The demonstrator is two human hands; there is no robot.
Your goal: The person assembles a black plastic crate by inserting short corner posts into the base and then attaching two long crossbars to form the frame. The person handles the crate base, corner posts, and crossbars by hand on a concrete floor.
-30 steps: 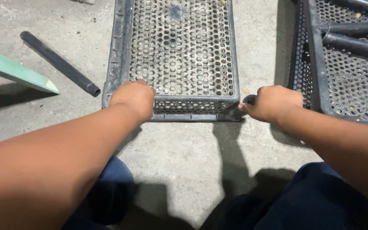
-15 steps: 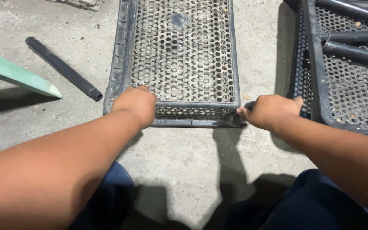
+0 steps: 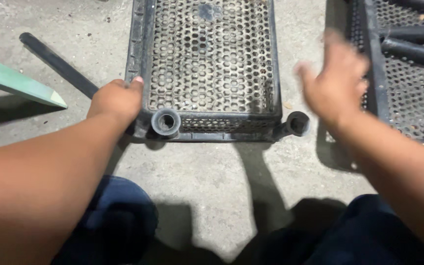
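A black perforated plastic shelf panel (image 3: 212,64) lies on the concrete floor in front of me. Two round tube sockets, one (image 3: 166,122) at its near left corner and one (image 3: 298,123) at its near right corner, stick out of its front edge. My left hand (image 3: 116,100) grips the panel's near left corner, thumb on the rim. My right hand (image 3: 337,81) is lifted off the panel, blurred, fingers spread, hovering between this panel and a second one on the right.
A second black perforated panel (image 3: 408,103) with black tubes (image 3: 413,49) on it lies at the right. A loose black tube (image 3: 57,64) and a green pointed board (image 3: 15,81) lie at the left. My knees in dark trousers fill the bottom.
My right hand let go of the panel's near right corner and rose to the right. My left hand shifted to the left rim, uncovering both corner sockets.
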